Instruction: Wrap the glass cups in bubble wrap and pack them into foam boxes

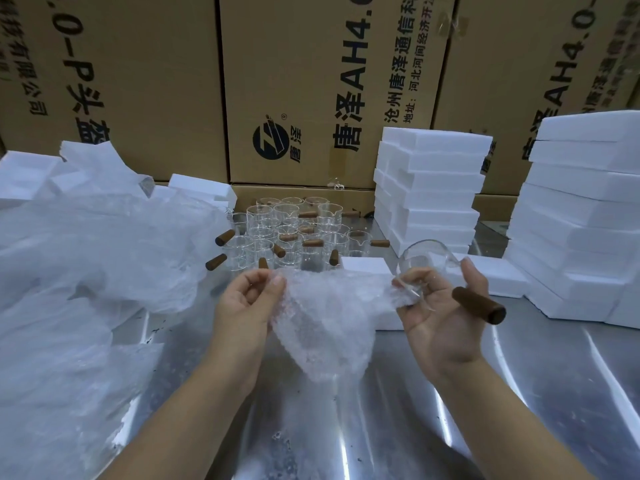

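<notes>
Left hand (247, 299): bare, with slender fingers; the thumbnail (277, 280) is short, rounded and plain.
Right hand (440, 317): bare, with slim fingers and clear creases across the palm.
Left forearm (194, 403): bare along all that shows.
Right forearm (502, 410): bare along all that shows.
Clothing: any sleeve lies outside the view.

white foam boxes (429, 188), brown cup handle (479, 304)

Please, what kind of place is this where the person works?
Probably a warehouse packing station: tall printed cardboard cartons stand behind a metal table, stacks of white foam boxes are at the right, and many glass cups stand together.
</notes>
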